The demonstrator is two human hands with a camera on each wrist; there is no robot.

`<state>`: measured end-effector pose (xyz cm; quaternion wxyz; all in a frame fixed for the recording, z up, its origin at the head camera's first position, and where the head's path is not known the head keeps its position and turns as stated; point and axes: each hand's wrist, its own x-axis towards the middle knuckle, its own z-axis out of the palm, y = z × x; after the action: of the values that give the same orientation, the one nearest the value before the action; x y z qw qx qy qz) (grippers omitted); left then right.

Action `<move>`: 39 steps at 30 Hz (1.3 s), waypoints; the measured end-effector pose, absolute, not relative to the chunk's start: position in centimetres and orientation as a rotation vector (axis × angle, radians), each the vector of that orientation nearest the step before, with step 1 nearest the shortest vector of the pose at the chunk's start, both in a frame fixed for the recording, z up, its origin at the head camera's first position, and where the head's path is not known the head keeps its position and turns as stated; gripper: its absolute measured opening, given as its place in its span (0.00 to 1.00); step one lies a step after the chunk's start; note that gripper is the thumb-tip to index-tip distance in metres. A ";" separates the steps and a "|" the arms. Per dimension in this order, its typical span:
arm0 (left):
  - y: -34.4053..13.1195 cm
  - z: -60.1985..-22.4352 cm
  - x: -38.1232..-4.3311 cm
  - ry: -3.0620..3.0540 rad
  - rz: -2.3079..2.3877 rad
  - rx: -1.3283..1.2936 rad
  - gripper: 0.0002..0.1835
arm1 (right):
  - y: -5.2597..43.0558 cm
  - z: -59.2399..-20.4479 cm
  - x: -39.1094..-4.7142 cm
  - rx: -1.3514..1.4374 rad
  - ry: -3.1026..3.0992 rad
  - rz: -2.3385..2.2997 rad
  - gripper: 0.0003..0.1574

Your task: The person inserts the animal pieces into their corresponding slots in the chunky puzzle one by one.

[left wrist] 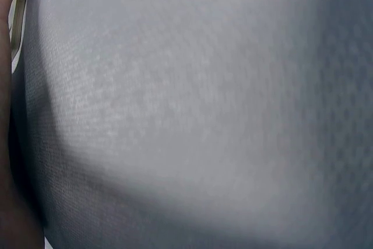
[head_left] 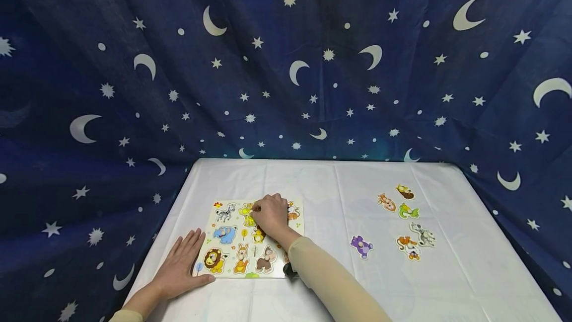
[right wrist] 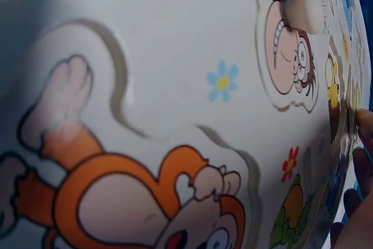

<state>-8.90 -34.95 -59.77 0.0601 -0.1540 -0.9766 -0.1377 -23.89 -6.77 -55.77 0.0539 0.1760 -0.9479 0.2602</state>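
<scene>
Left hand, fingers spread, should brace the near-left corner of the puzzle board while the right hand, fingers pinching the yellow animal piece, settles it level.

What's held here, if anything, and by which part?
The right hand seems to pinch a yellow animal-shaped puzzle piece; the gripped part is hidden. The left hand holds nothing.

White-covered table | left: animal puzzle board | right: loose animal pieces
</scene>
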 end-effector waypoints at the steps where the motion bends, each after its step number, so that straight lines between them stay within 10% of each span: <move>1: -35.0 -59.8 -8.7 -2.942 -0.409 -0.474 0.65 | -6.8 -55.9 -23.7 0.536 -2.881 0.793 0.07; 39: -34.5 -59.2 -8.9 -2.944 -0.416 -0.465 0.65 | -7.8 -56.1 -24.0 0.482 -2.886 0.747 0.08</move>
<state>-8.86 -34.54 -59.24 0.0659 -0.1541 -0.9762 -0.1380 -24.01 -7.79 -56.11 0.0607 0.1592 -0.9540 0.2468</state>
